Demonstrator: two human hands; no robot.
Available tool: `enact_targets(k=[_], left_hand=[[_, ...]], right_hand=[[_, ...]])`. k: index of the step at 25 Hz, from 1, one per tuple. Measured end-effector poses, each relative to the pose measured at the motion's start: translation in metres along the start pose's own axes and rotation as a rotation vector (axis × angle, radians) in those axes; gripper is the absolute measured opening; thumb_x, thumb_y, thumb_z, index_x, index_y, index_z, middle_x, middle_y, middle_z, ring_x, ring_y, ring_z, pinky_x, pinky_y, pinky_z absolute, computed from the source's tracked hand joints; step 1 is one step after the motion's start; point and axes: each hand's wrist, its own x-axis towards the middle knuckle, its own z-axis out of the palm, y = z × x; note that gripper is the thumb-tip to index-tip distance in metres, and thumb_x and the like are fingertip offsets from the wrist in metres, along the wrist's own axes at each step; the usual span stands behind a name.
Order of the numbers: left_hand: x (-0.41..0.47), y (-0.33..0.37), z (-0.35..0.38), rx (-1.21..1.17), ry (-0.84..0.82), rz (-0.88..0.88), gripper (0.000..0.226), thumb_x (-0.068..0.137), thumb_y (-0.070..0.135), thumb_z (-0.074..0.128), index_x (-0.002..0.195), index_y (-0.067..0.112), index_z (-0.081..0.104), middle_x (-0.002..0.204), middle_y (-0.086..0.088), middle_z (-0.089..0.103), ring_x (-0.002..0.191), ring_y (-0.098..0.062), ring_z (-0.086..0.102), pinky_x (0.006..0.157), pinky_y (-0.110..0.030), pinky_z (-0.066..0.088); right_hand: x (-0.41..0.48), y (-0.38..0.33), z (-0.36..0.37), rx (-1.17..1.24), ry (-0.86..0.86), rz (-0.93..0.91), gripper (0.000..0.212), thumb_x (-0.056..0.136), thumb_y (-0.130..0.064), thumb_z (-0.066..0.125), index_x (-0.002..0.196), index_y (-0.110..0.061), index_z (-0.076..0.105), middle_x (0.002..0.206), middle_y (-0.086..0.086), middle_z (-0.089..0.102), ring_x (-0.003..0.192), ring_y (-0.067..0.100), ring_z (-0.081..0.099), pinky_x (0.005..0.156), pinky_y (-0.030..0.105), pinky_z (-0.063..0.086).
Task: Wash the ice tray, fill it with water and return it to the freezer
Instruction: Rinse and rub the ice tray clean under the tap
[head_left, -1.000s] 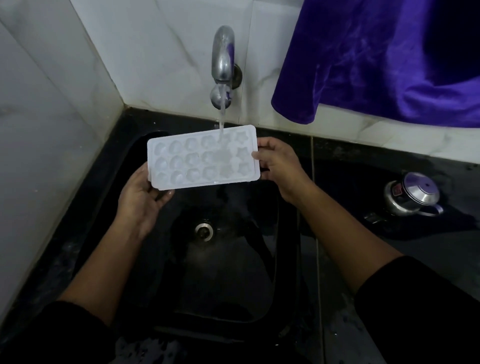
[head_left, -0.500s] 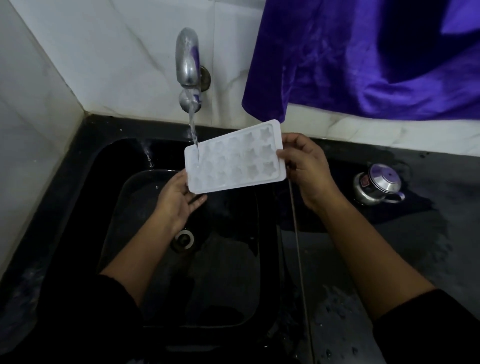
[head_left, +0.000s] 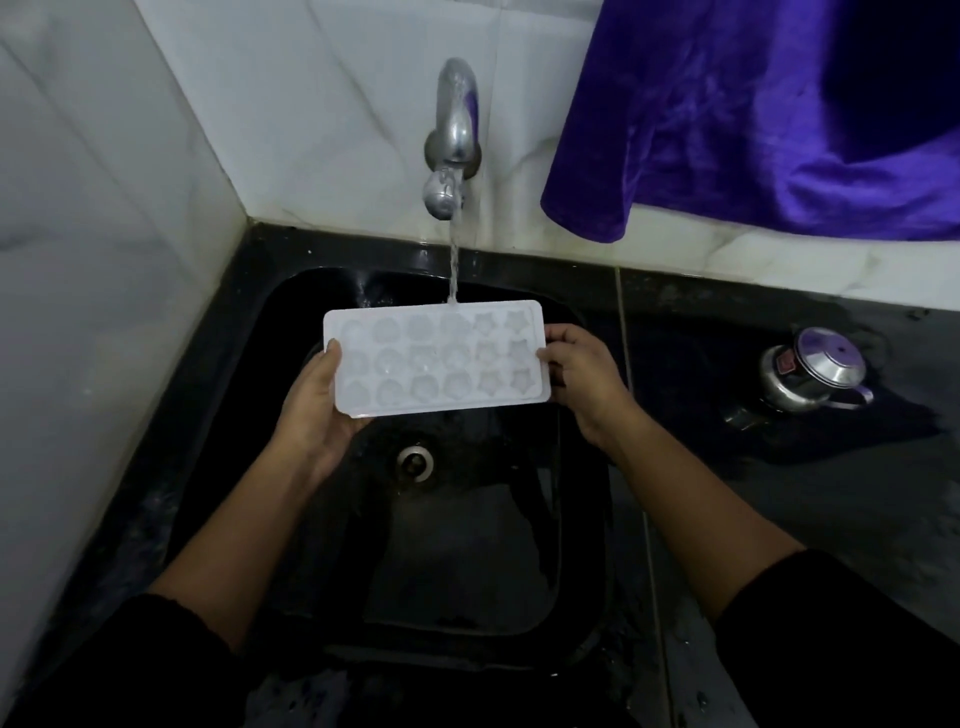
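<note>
The left hand (head_left: 317, 410) gripped the short left end of the ice tray (head_left: 436, 358), thumb on the top face and fingers curled beneath. The right hand (head_left: 582, 379) pinched the opposite short end, fingers curled around its edge. The tray was held roughly level above the sink (head_left: 260, 364), over the rear half of the basin, cavities facing up. Whether the cavities held water could not be told.

A water stream (head_left: 453, 265) fell onto the tray's rear edge from the tap (head_left: 452, 140), mounted on the wall above the rear of the sink. The sink was black, set into a dark, wet counter (head_left: 831, 493); its drain (head_left: 414, 462) lay at the basin centre. White marble-patterned tiles (head_left: 311, 104) rose behind and left of the sink. A purple cloth (head_left: 753, 114) hung above the sink's right rear. A metal lidded pot (head_left: 815, 371) stood on the counter, right of the sink; its contents were hidden.
</note>
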Motion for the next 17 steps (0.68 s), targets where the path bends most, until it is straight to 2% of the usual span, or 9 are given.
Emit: enact_targets(k=[3,6,10,12,15,17], left_hand=[[-0.007,0.02,-0.018,-0.05,0.0,0.022,0.048,0.108,0.05,0.042,0.137,0.017,0.062,0.13,-0.007,0.073,0.117,-0.025,0.072,0.09,-0.043,0.063],[-0.013,0.035,-0.03,-0.059,0.02,0.05,0.042,0.109,0.047,0.041,0.131,0.019,0.064,0.123,-0.004,0.076,0.11,-0.022,0.075,0.081,-0.04,0.065],[-0.015,0.044,-0.043,-0.084,0.049,0.051,0.043,0.109,0.045,0.042,0.134,0.017,0.062,0.124,-0.006,0.076,0.109,-0.023,0.075,0.076,-0.039,0.065],[-0.015,0.045,-0.047,-0.109,0.064,0.037,0.044,0.109,0.044,0.043,0.138,0.015,0.061,0.127,-0.008,0.075,0.109,-0.024,0.075,0.074,-0.039,0.065],[-0.011,0.044,-0.054,-0.141,0.049,0.005,0.049,0.108,0.045,0.044,0.143,0.013,0.058,0.131,-0.011,0.072,0.114,-0.027,0.073,0.075,-0.04,0.065],[-0.007,0.044,-0.058,-0.154,0.032,-0.019,0.05,0.107,0.046,0.045,0.144,0.014,0.057,0.133,-0.011,0.071,0.117,-0.028,0.072,0.078,-0.042,0.065]], right_hand=[[0.002,-0.005,0.027,-0.036,-0.055,0.006,0.021,0.097,-0.006,0.055,0.114,-0.007,0.067,0.11,0.012,0.076,0.098,0.029,0.074,0.072,0.04,0.062],[0.003,-0.02,0.044,-0.121,-0.116,0.006,0.018,0.102,-0.016,0.057,0.115,-0.008,0.066,0.109,0.011,0.076,0.093,0.025,0.076,0.074,0.038,0.063],[0.02,-0.057,0.067,-0.197,-0.132,0.004,0.03,0.105,-0.039,0.056,0.118,-0.014,0.065,0.114,0.01,0.074,0.102,0.026,0.074,0.093,0.045,0.06],[0.031,-0.084,0.081,-0.148,-0.114,0.005,0.032,0.104,-0.047,0.055,0.113,-0.017,0.063,0.114,0.008,0.072,0.104,0.026,0.071,0.098,0.047,0.056],[0.053,-0.116,0.102,-0.002,-0.088,0.027,0.037,0.102,-0.056,0.055,0.101,-0.02,0.06,0.106,0.004,0.07,0.103,0.026,0.07,0.083,0.039,0.057],[0.07,-0.125,0.113,0.07,-0.079,0.04,0.037,0.101,-0.052,0.059,0.103,-0.016,0.064,0.102,0.005,0.07,0.095,0.025,0.071,0.073,0.037,0.055]])
